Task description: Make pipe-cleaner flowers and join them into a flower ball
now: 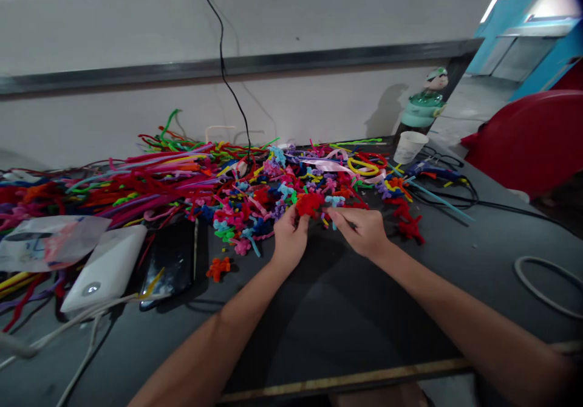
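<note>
Between my two hands is a red fuzzy pipe-cleaner piece (pixel 310 204), held up over the near edge of a colourful pile. My left hand (pixel 290 237) pinches it from the left with thumb and fingers. My right hand (pixel 362 229) is closed just to its right, thumb pressed to the forefinger; what lies between those fingertips is too small to make out. Beyond the hands spreads a heap of small twisted pipe-cleaner shapes (pixel 255 203) in pink, blue, green and purple. A separate orange shape (pixel 219 269) lies left of my left forearm.
Long loose pipe cleaners (pixel 168 179) cover the back left. A white power bank (pixel 104 267), a dark phone (pixel 170 261) and cables lie at left. A paper cup (pixel 410 147), a green bottle (pixel 421 106) and a glue gun (pixel 435 172) stand or lie at back right.
</note>
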`<state>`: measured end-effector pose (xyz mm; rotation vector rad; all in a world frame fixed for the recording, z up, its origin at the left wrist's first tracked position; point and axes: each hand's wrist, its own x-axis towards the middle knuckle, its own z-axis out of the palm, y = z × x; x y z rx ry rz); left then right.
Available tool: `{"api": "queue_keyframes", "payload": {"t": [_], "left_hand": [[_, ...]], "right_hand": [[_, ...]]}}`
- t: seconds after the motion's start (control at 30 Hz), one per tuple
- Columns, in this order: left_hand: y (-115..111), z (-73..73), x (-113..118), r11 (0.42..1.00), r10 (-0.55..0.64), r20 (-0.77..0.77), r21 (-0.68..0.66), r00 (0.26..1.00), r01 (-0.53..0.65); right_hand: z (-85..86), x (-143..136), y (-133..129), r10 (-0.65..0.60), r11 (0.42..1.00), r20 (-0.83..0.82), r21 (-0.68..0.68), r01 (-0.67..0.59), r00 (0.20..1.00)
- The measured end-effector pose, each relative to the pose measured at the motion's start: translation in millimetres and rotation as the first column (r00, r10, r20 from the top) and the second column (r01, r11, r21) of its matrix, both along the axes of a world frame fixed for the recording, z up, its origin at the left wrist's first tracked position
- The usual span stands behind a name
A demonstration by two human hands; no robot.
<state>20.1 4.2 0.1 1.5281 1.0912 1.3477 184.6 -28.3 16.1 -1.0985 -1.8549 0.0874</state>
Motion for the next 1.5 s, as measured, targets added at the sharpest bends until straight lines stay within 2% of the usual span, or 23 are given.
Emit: {"api": "queue_keyframes", "payload": {"t": [0.1,0.2,0.33,0.53,0.73,0.93,1.1,1.2,1.27,1.4,1.5], "left_hand": [[4,-0.4,1,0.994,-0.063,0.097,-0.084,0.993,0.071],[7,-1.8,2,0.981,-0.112,0.2,-0.133,0.973,0.14],[6,-1.4,5,0.972,-0.127,0.298,-0.15,0.946,0.178],[3,0.3,8,0.973,-0.126,0.364,-0.138,0.923,0.187],[5,-2.2,8,0.969,-0.097,0.426,-0.164,0.899,0.182],[5,-2.3,9,0.969,-0.151,0.382,-0.124,0.912,0.212],[2,-3.0,9,0.962,-0.187,0.343,-0.128,0.921,0.243],[1,-4.7,9,0.964,-0.198,0.301,-0.114,0.933,0.241],[2,-5.7,8,0.973,-0.174,0.267,-0.1,0.948,0.207],[4,-6.6,7,0.995,-0.035,0.24,-0.086,0.97,0.058],[6,-7.0,5,0.997,-0.002,0.211,-0.07,0.977,0.017]], "right_hand": [[-10.6,-5,1,-0.044,0.999,-0.106,-0.012,0.043,0.993],[-17.6,-4,6,-0.04,0.997,-0.199,-0.072,0.026,0.979],[-17.1,-3,9,-0.006,0.989,-0.339,-0.144,-0.045,0.941],[-14.7,-5,10,0.014,0.96,-0.421,-0.249,-0.13,0.907],[-20.4,-3,17,0.046,0.977,-0.527,-0.152,-0.147,0.849],[-17.7,-2,15,0.07,0.965,-0.509,-0.183,-0.188,0.858],[-14.7,-3,12,0.027,0.978,-0.462,-0.171,-0.119,0.886],[-14.6,-3,12,0.048,0.983,-0.455,-0.136,-0.123,0.889],[-13.9,-2,11,0.07,0.987,-0.432,-0.104,-0.126,0.899],[-8.9,-5,8,0.096,0.994,-0.357,-0.017,-0.109,0.929],[-4.6,-7,4,0.101,0.993,-0.307,-0.025,-0.114,0.946]]}}
